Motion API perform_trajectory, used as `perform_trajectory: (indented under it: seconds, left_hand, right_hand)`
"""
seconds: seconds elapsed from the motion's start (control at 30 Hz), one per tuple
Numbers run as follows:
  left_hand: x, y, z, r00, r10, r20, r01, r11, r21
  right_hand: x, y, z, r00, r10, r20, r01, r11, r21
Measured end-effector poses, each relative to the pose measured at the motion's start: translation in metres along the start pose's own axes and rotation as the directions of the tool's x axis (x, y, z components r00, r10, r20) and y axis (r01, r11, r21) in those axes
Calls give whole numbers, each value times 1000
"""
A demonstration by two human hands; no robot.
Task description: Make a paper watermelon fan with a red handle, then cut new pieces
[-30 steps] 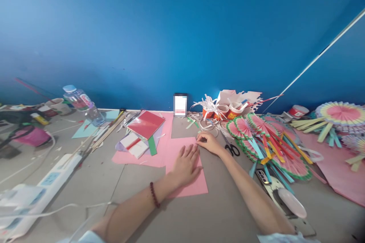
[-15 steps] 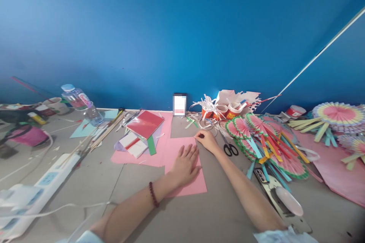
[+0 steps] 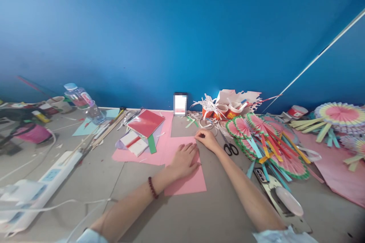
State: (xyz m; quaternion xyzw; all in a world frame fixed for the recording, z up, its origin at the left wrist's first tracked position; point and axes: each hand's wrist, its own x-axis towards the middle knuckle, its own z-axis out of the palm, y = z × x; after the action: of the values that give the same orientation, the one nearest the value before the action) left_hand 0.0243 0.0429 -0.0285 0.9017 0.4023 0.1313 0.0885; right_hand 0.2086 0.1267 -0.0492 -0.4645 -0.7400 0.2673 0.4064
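Observation:
A pink paper sheet (image 3: pixel 188 184) lies on the grey table in front of me. My left hand (image 3: pixel 184 158) rests flat on its middle, fingers stretched out, a dark bead bracelet on the wrist. My right hand (image 3: pixel 207 138) sits at the sheet's far right corner with fingers curled in a pinch on that corner. Black scissors (image 3: pixel 230 147) lie just right of that hand.
Pleated paper fans (image 3: pixel 264 140) with coloured strips fill the right side, red paper cups (image 3: pixel 225 111) stand behind them. A red booklet (image 3: pixel 146 122) and papers lie left of the sheet, with a water bottle (image 3: pixel 82 101), a power strip (image 3: pixel 40 188) and a phone (image 3: pixel 180 104) at the wall.
My left hand slid slightly toward the far edge of the pink sheet. My right hand shifted a little at the sheet's far corner and stays pinched there.

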Motion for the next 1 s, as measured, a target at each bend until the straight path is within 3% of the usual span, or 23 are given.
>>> perform_trajectory:
  seconds: [0.23, 0.4, 0.67, 0.87, 1.0]
  left_hand:
    - [17, 0, 2, 998, -57, -37, 60, 995, 80]
    - [30, -3, 5, 984, -117, -133, 134, 982, 133]
    - [35, -7, 9, 981, -46, -189, 65, 993, 96]
    - [38, -4, 18, 956, -169, -241, 192, 979, 75]
    - [39, -3, 21, 944, -187, -273, 213, 975, 67]
  right_hand:
    - [2, 1, -1, 999, -12, 34, 11, 1000, 14]
    - [1, -4, -2, 1000, -6, 17, 6, 1000, 2]
    - [1, -2, 0, 1000, -21, -7, 21, 1000, 6]
    - [2, 0, 1, 1000, -27, -7, 27, 1000, 0]
    - [1, 2, 2, 1000, -29, -2, 29, 1000, -2]
